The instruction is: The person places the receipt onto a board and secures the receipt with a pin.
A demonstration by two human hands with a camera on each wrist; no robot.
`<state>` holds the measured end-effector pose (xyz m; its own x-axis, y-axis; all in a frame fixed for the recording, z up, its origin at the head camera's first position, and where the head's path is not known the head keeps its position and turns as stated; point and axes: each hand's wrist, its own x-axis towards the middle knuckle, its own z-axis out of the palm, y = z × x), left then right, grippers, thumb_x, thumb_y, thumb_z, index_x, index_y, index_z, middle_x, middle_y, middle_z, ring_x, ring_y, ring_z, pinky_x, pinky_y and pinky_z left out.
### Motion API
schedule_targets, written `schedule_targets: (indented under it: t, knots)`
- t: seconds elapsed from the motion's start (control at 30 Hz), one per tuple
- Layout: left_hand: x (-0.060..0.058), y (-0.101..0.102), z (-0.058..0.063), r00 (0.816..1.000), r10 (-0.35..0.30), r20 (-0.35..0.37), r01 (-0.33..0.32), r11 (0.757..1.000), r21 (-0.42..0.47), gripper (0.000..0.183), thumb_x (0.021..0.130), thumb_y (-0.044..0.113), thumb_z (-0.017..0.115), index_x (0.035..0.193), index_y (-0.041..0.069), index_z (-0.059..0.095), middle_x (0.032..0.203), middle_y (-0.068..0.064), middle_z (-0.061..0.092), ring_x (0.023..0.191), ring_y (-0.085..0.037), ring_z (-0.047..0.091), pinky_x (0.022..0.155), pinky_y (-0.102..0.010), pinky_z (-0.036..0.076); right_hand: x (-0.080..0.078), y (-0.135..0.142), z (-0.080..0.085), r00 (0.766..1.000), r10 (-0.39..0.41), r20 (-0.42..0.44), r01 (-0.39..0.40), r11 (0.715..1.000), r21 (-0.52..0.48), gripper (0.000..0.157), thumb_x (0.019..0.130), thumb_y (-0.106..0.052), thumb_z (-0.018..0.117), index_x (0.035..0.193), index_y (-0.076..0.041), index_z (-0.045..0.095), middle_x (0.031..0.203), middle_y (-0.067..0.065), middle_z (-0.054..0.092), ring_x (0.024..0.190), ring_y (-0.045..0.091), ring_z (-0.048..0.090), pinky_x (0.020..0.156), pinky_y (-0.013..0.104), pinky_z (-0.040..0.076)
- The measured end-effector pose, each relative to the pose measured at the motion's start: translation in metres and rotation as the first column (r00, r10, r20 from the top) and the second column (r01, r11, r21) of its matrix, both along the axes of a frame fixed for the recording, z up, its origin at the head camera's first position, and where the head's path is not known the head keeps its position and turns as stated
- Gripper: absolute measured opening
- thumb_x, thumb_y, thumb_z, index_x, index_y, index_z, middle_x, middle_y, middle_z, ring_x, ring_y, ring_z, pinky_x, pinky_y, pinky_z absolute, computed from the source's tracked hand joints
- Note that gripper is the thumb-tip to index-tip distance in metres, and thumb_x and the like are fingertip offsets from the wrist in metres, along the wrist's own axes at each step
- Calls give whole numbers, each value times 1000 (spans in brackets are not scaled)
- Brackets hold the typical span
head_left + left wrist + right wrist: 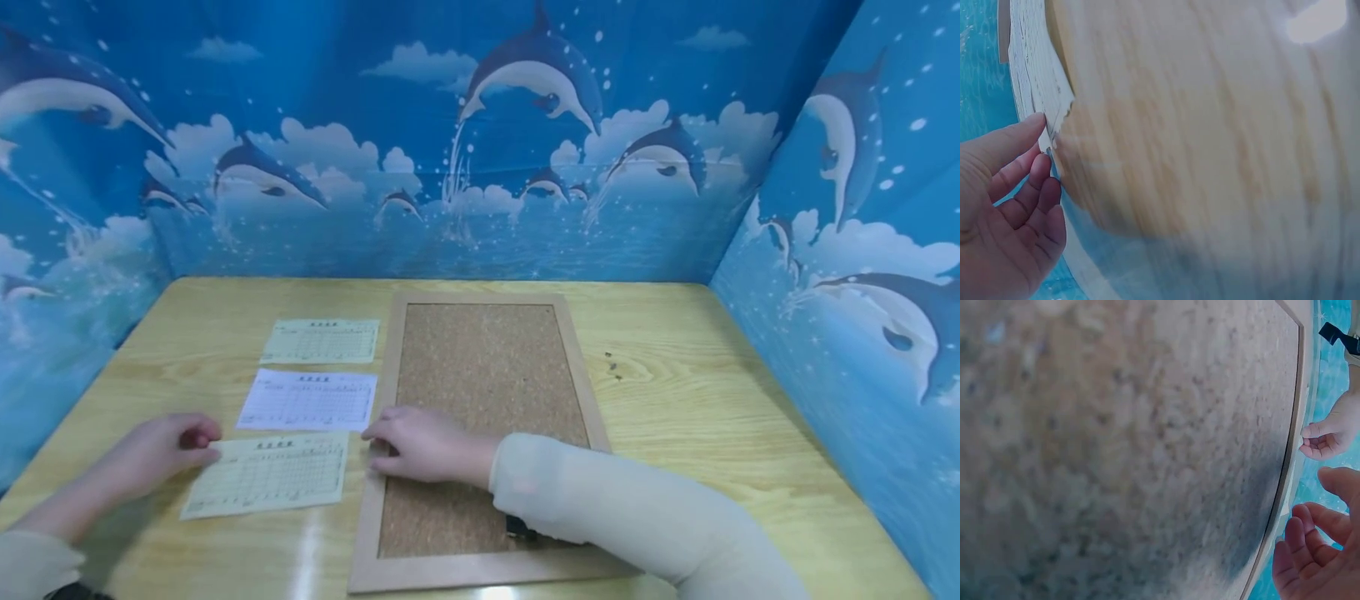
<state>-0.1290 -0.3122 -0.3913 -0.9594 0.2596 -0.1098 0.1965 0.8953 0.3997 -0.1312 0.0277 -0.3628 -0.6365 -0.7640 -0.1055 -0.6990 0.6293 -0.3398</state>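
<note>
Between thumb and fingertips, my left hand (153, 450) pinches the upper left corner of the nearest pale green printed form (273, 475). The left wrist view shows this form (1041, 69) edge-on at the thumb. My right hand (431, 446) is over the left side of a wood-framed cork board (480, 358), fingertips near the form's upper right corner. Its thumb and fingers stand apart in the right wrist view, holding nothing visible. A white printed form (307, 400) lies just behind the nearest one, and another pale green form (322, 342) farther back.
The wood-grain table (675, 383) carries the board and the forms. A small black object (520, 527) shows under the right sleeve. Small dark marks (612, 367) dot the table right of the board. A blue dolphin-print curtain (337, 233) borders the back and sides.
</note>
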Motion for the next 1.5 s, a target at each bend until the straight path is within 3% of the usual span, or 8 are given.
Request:
schedule_targets:
  t: [0.17, 0.47, 0.63, 0.8, 1.07, 1.33, 1.5]
  knots:
    - [1, 0, -3, 1000, 13, 7, -13, 1000, -1, 10, 77, 10, 72, 80, 7, 63, 73, 4, 56, 69, -13, 51, 63, -33, 42, 1, -1, -3, 1000, -7, 24, 7, 1000, -3, 37, 91, -31, 61, 124, -13, 60, 89, -11, 57, 73, -2, 48, 63, 12, 40]
    - [6, -3, -6, 999, -26, -42, 27, 999, 25, 9, 81, 4, 67, 77, 11, 62, 74, 5, 57, 67, -2, 48, 61, -27, 43, 0, -3, -7, 1000, -1, 23, 1, 1000, -15, 35, 92, -30, 59, 123, -14, 61, 95, -10, 60, 79, -2, 52, 70, 13, 43]
    - [8, -5, -5, 999, -6, -41, 8, 998, 66, 5, 84, 8, 67, 82, 11, 63, 81, 3, 62, 75, -6, 54, 65, -27, 46, 0, -3, -8, 998, -12, 62, 14, 999, -37, 34, 92, -30, 58, 123, -14, 61, 95, -11, 60, 79, -4, 51, 71, 12, 42]
    - [12, -5, -5, 996, -21, -91, 33, 990, 135, 8, 86, 7, 65, 81, 13, 62, 79, 7, 60, 72, 2, 51, 61, -24, 45, -1, -5, -8, 993, -14, 116, 23, 997, -72, 37, 91, -31, 60, 123, -12, 61, 92, -12, 60, 78, -4, 51, 72, 11, 42]
    - [16, -5, 5, 995, -47, -86, 67, 968, 242, 3, 90, 9, 62, 89, 8, 64, 82, 9, 61, 74, 3, 52, 58, -22, 45, -2, -9, -8, 982, -44, 183, 60, 995, -85, 44, 88, -37, 63, 123, -10, 60, 82, -14, 54, 71, -3, 49, 65, 11, 40]
    - [12, -8, 20, 997, -60, -42, 68, 971, 228, 4, 91, 5, 58, 90, 6, 62, 82, 5, 59, 73, 2, 54, 57, -24, 47, -3, -13, -10, 974, -53, 219, 84, 987, -136, 41, 88, -33, 65, 119, -7, 63, 81, -13, 59, 68, -5, 51, 67, 10, 42]
    - [12, -8, 26, 998, -61, -15, 63, 968, 242, 5, 92, 3, 57, 91, 6, 61, 83, 4, 59, 72, -2, 57, 56, -26, 48, -6, -15, -11, 950, -119, 288, 175, 968, -177, 46, 88, -27, 65, 125, -2, 56, 78, -12, 62, 65, -6, 52, 66, 10, 42]
